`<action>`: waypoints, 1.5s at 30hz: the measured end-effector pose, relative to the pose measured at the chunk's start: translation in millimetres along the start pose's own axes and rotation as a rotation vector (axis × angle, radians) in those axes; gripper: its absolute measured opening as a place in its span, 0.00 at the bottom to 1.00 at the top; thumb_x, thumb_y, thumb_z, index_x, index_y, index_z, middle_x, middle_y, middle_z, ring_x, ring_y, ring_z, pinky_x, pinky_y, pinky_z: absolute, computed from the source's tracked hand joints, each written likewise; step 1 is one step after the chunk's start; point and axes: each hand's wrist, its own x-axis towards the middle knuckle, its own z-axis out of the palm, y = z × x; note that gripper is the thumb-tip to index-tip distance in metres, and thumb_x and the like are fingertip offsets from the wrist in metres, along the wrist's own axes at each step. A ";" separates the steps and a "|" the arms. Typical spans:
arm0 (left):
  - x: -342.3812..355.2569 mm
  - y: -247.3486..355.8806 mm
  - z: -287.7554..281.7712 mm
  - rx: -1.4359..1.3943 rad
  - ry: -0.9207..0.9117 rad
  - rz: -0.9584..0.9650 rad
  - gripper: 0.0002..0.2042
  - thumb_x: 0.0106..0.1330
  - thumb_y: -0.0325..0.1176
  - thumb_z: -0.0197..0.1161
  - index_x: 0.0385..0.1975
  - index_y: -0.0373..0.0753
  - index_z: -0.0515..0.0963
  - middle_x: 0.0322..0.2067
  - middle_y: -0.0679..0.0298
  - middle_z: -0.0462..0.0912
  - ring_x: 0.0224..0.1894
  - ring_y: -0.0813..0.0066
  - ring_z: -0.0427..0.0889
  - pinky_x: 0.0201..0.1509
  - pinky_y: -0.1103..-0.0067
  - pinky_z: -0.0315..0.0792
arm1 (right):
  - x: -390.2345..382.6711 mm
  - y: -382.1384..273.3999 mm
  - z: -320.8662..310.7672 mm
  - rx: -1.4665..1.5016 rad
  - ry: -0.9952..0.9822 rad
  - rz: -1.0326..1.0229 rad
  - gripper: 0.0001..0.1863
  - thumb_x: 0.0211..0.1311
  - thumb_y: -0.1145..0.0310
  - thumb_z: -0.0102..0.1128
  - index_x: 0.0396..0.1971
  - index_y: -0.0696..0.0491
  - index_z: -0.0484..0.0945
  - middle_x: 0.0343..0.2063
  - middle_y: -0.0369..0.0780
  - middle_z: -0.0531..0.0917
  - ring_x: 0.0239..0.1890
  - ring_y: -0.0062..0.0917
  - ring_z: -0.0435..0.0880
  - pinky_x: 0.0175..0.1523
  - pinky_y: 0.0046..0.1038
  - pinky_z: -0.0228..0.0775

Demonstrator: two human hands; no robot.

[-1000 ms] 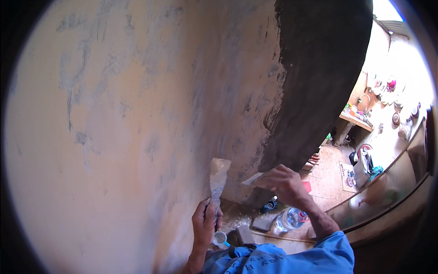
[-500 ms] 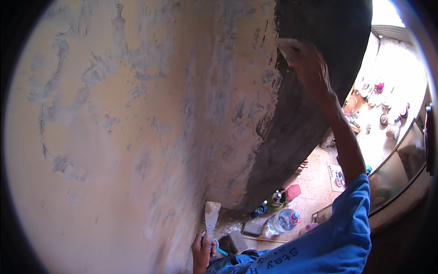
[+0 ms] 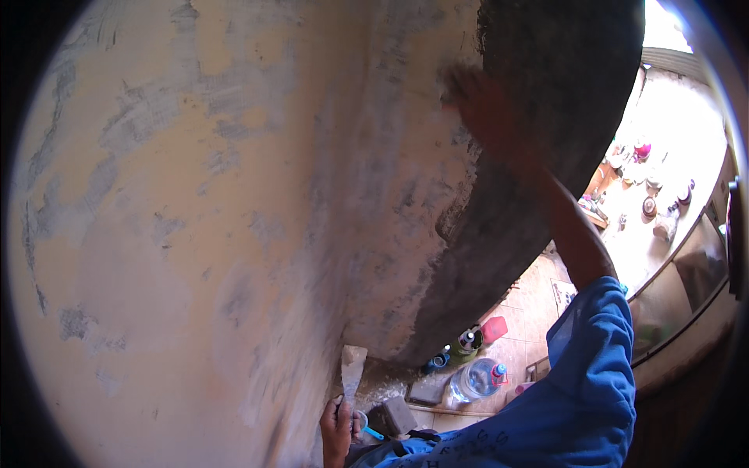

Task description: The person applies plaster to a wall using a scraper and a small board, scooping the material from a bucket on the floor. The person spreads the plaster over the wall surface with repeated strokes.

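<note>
On the floor (image 3: 538, 312), a clear water bottle (image 3: 476, 380) lies.

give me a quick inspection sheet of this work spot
surface: wall, tan with grey smeared patches; dark rough area at upper right
job's things: putty knife, blade up
clutter: clear water bottle, small bottles, red container, grey blocks on the tiled floor
hands: left hand grips the putty knife; right hand raised against the wall, blurred
cables: nothing seen
surroundings: bright floor with pots at right
</note>
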 end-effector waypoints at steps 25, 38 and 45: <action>0.3 -52.1 -34.6 0.231 0.068 0.204 0.15 0.70 0.33 0.51 0.53 0.36 0.72 0.21 0.71 0.71 0.19 0.85 0.67 0.20 0.83 0.63 | -2.1 35.5 -33.3 0.079 0.094 -0.015 0.20 0.52 0.62 0.65 0.48 0.38 0.80 0.53 0.31 0.78 0.58 0.24 0.71 0.50 0.39 0.66; 27.9 -48.3 -16.5 0.175 0.071 0.074 0.16 0.72 0.39 0.52 0.52 0.36 0.73 0.22 0.73 0.70 0.19 0.86 0.65 0.20 0.84 0.61 | 92.0 174.5 1.2 -0.251 0.134 -0.108 0.42 0.44 0.68 0.67 0.65 0.46 0.65 0.58 0.37 0.71 0.57 0.32 0.71 0.57 0.32 0.66; 46.1 -77.0 -22.7 0.403 0.132 0.283 0.15 0.72 0.37 0.51 0.52 0.36 0.73 0.22 0.73 0.70 0.20 0.85 0.65 0.22 0.83 0.60 | 36.4 141.4 -16.4 -0.144 -0.132 0.014 0.38 0.46 0.64 0.67 0.61 0.55 0.67 0.54 0.40 0.71 0.54 0.33 0.71 0.52 0.34 0.69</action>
